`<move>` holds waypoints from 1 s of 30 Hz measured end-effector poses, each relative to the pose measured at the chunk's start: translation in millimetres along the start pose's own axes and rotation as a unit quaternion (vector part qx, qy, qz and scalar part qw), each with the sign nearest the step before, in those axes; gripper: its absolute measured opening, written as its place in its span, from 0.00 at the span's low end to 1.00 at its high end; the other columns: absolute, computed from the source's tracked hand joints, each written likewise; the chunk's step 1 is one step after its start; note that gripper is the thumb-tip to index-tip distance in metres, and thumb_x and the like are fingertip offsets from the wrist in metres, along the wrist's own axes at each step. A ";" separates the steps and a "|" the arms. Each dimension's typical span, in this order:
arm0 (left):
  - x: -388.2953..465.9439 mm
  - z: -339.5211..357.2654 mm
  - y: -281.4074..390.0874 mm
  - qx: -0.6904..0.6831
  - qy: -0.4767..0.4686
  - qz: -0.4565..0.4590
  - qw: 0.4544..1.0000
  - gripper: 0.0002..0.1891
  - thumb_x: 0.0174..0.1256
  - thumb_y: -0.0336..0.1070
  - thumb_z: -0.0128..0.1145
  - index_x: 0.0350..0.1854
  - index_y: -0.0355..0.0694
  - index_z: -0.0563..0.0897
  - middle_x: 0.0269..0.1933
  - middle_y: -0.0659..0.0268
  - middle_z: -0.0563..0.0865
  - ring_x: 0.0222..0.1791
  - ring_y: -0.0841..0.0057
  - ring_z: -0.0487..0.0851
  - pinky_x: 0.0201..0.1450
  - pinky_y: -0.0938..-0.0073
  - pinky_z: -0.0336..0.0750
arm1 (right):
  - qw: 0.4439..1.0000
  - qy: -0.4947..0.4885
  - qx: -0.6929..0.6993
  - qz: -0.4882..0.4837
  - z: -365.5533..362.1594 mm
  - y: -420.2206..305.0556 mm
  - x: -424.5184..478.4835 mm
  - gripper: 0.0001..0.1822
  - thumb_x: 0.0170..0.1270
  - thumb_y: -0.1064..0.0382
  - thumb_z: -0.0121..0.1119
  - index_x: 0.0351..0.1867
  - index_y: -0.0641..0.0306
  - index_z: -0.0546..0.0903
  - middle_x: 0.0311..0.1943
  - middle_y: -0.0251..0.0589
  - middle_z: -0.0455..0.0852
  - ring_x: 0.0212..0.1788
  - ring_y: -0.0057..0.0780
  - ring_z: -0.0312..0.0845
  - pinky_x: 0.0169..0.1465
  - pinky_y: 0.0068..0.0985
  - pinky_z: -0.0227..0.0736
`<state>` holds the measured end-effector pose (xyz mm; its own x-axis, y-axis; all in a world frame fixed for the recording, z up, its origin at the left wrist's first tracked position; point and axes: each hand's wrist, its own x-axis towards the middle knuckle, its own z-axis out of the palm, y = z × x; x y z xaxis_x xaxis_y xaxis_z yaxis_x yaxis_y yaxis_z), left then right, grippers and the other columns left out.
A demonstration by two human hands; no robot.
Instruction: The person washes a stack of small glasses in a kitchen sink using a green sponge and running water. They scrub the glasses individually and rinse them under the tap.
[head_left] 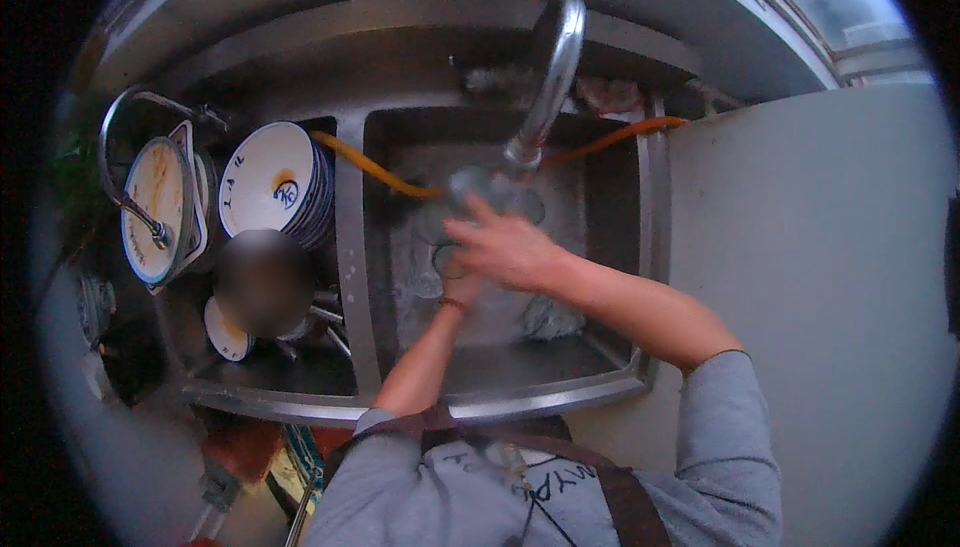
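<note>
My right hand (510, 250) is blurred and reaches across the right basin of a stainless steel sink (615, 247), its fingers apart. Just beyond its fingertips is a blurred clear drinking glass (471, 181). My left hand (461, 289), with a thin reddish band at the wrist, lies under the right one. Its fingers are hidden, so what it holds cannot be told. Other clear glasses (426, 282) surround the hands in the basin. A chrome faucet (555, 81) points down beside them. Crumpled clear material (553, 319), perhaps plastic, lies at the lower right.
The left basin holds stacked plates (259, 172) with dried stains, a small dish (227, 333) and metal utensils (330, 314). A second curved faucet (112, 134) hangs over more plates (157, 209). A yellow hose (375, 172) and an orange hose (615, 140) run into the right basin.
</note>
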<state>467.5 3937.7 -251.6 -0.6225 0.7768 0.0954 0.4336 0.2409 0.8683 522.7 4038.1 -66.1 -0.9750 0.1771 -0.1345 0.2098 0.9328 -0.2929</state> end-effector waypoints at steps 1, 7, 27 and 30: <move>1.4 2.3 -0.8 0.031 0.006 0.029 0.999 0.12 0.55 0.44 0.56 0.34 0.42 0.82 0.30 0.54 0.84 0.32 0.56 0.82 0.36 0.56 0.73 | 0.999 -0.019 0.019 -0.020 1.1 -4.7 10.3 0.11 0.47 0.65 0.57 0.35 0.53 0.81 0.51 0.35 0.70 0.60 0.50 0.60 0.39 0.35 0.80; -10.1 2.3 -30.1 0.009 -0.217 -0.141 0.966 0.09 0.49 0.38 0.61 0.27 0.39 0.79 0.26 0.64 0.80 0.28 0.69 0.77 0.31 0.68 0.72 | 0.870 0.078 0.337 0.351 51.9 44.9 39.1 0.15 0.51 0.61 0.54 0.42 0.60 0.78 0.43 0.43 0.76 0.50 0.40 0.70 0.47 0.35 0.73; 16.6 7.0 -22.9 0.074 -0.210 0.000 0.975 0.09 0.48 0.40 0.58 0.30 0.43 0.82 0.31 0.57 0.83 0.35 0.62 0.82 0.34 0.64 0.74 | 0.951 0.221 0.113 0.186 -9.8 5.9 -41.0 0.15 0.34 0.74 0.61 0.29 0.54 0.79 0.46 0.42 0.73 0.49 0.47 0.66 0.50 0.35 0.68; 19.8 -1.4 -32.9 0.007 -0.196 0.130 0.972 0.13 0.47 0.36 0.60 0.37 0.42 0.81 0.33 0.62 0.84 0.35 0.67 0.82 0.36 0.69 0.75 | 0.970 0.144 0.147 0.132 -17.4 -11.1 -47.5 0.16 0.33 0.73 0.62 0.30 0.53 0.78 0.46 0.40 0.73 0.48 0.46 0.66 0.49 0.36 0.68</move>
<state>440.0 3944.3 -277.6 -0.1963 0.9738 0.1151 0.5537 0.0132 0.8326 565.5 4024.7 -39.9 -0.8558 0.5170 0.0169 0.4249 0.7212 -0.5471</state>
